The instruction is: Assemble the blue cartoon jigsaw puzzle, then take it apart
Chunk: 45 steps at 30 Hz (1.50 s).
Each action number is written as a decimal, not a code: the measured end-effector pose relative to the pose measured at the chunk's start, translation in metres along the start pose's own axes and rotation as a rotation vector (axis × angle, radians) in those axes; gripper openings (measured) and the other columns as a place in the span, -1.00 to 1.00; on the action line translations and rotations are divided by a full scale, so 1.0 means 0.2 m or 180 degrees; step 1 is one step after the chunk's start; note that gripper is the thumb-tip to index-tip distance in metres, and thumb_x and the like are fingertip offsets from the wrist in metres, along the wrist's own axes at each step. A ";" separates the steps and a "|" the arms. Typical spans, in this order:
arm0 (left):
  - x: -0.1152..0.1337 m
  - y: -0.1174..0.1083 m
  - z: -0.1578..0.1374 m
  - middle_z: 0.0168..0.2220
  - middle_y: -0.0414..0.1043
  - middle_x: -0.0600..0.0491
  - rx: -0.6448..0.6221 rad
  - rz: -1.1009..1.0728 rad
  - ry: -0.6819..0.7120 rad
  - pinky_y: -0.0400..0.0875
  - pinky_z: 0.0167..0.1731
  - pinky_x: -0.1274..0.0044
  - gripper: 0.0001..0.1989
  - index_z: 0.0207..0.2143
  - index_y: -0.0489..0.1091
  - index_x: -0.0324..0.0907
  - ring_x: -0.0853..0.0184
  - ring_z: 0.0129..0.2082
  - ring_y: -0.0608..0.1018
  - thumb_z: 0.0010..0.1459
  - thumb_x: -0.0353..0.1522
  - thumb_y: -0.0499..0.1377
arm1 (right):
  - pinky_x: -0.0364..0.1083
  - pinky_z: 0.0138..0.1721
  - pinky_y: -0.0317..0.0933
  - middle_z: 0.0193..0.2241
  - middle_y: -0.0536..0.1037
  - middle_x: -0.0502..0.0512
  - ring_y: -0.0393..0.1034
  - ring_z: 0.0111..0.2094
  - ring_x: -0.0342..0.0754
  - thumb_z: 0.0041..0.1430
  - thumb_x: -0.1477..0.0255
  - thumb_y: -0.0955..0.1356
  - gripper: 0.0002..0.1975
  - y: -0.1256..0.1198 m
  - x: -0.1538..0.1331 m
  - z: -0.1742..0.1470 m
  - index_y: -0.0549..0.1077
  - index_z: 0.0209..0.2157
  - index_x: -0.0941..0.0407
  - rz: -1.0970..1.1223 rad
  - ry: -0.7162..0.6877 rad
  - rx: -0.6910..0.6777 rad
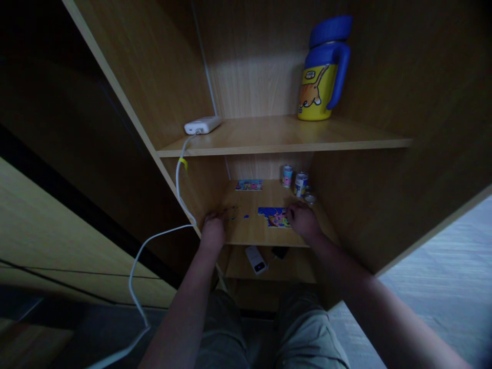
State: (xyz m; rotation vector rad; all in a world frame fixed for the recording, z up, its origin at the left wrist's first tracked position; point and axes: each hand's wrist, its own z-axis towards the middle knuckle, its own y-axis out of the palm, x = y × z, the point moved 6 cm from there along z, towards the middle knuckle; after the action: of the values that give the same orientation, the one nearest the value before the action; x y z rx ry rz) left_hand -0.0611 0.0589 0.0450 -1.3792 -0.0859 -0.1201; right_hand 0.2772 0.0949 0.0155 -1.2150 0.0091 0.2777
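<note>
On the middle shelf lies a partly assembled jigsaw puzzle point(277, 217), blue with a colourful cartoon picture and a ragged left edge. Curled at its right edge, my right hand point(303, 218) has its fingers closed and touches the puzzle; what is between the fingertips is hidden. My left hand point(214, 229) rests at the shelf's left side, beside several loose puzzle pieces point(231, 213); its fingers are dim and mostly hidden. A single blue puzzle piece point(246, 217) sits between the loose group and the puzzle. Farther back is a colourful picture card point(249, 185).
Two small cans point(287, 176) point(301, 183) and round metal lids point(309, 197) stand at the back right. Above are a blue-yellow mug point(318, 77) and a white device point(202, 125), its white cable point(154, 237) hanging left. A white power bank point(255, 260) lies on the lower shelf.
</note>
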 end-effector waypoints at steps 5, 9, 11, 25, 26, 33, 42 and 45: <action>0.01 0.00 0.02 0.09 0.63 -0.24 -0.0133 0.0127 0.0128 0.42 0.33 0.30 -0.48 0.11 0.68 -0.21 0.06 0.17 0.59 0.25 -0.59 0.07 | -0.01 0.04 0.27 -0.11 0.68 0.26 0.52 -0.06 0.12 0.55 0.30 0.23 -0.63 0.00 0.00 0.00 0.65 -0.12 0.12 0.0020 0.0022 -0.0021; 0.02 0.03 0.04 0.07 0.63 -0.24 -0.0304 0.0198 0.0187 0.37 0.35 0.29 -0.46 0.16 0.66 -0.19 0.06 0.16 0.59 0.29 -0.57 0.04 | 0.00 0.04 0.27 -0.11 0.68 0.26 0.52 -0.06 0.12 0.55 0.31 0.23 -0.63 0.00 0.00 0.00 0.65 -0.13 0.12 0.0021 0.0044 -0.0008; 0.03 0.04 0.06 0.07 0.63 -0.24 -0.0339 0.0259 0.0240 0.36 0.35 0.28 -0.47 0.17 0.66 -0.19 0.05 0.18 0.57 0.31 -0.56 0.03 | 0.00 0.04 0.27 -0.09 0.68 0.27 0.53 -0.05 0.12 0.55 0.32 0.23 -0.64 0.00 0.00 0.00 0.65 -0.13 0.12 0.0018 0.0042 0.0004; -0.02 0.08 0.13 0.00 0.67 -0.32 -0.0376 0.0229 -0.0059 0.52 0.19 0.29 -0.67 -0.09 0.69 -0.30 -0.01 0.07 0.67 0.37 -0.41 0.11 | 0.00 0.04 0.26 -0.11 0.68 0.27 0.52 -0.05 0.13 0.56 0.32 0.23 -0.63 -0.01 0.00 0.00 0.65 -0.12 0.12 0.0024 0.0019 0.0017; -0.02 0.07 0.13 -0.01 0.68 -0.31 -0.0352 0.0167 -0.0070 0.53 0.19 0.31 -0.69 -0.10 0.69 -0.29 0.00 0.08 0.67 0.37 -0.41 0.12 | 0.00 0.04 0.26 -0.11 0.68 0.27 0.52 -0.05 0.13 0.56 0.31 0.23 -0.63 -0.01 0.00 0.00 0.65 -0.12 0.12 0.0033 0.0031 0.0016; 0.03 0.04 0.09 -0.12 0.73 -0.06 0.0160 -0.1255 0.0027 0.57 0.05 0.41 -0.79 -0.15 0.62 -0.16 0.18 -0.08 0.73 0.36 -0.47 0.16 | -0.01 0.07 0.25 -0.08 0.68 0.27 0.51 -0.04 0.12 0.56 0.32 0.23 -0.64 -0.01 -0.01 0.00 0.64 -0.14 0.12 0.0056 0.0004 0.0000; 0.44 0.22 0.11 -0.10 0.76 0.03 0.0034 -0.2207 0.0686 0.61 0.04 0.41 -0.78 -0.09 0.67 -0.10 0.23 -0.09 0.75 0.35 -0.47 0.23 | -0.01 0.06 0.26 -0.08 0.67 0.27 0.52 -0.02 0.12 0.54 0.33 0.25 -0.67 0.00 0.00 0.01 0.64 -0.11 0.14 -0.0019 0.0048 -0.0078; 0.48 0.25 0.16 -0.11 0.76 0.01 0.0110 -0.2023 0.0669 0.61 0.07 0.38 -0.79 -0.14 0.68 -0.11 0.20 -0.09 0.75 0.35 -0.48 0.24 | -0.02 0.07 0.26 -0.10 0.68 0.27 0.52 -0.03 0.12 0.53 0.34 0.26 -0.67 0.00 0.00 0.01 0.64 -0.12 0.14 -0.0019 0.0039 -0.0095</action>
State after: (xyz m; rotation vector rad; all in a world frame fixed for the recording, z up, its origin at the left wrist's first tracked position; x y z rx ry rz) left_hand 0.0405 0.0965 0.0145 -1.2562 -0.3471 -0.7881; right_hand 0.2767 0.0967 0.0166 -1.2463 0.0121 0.2659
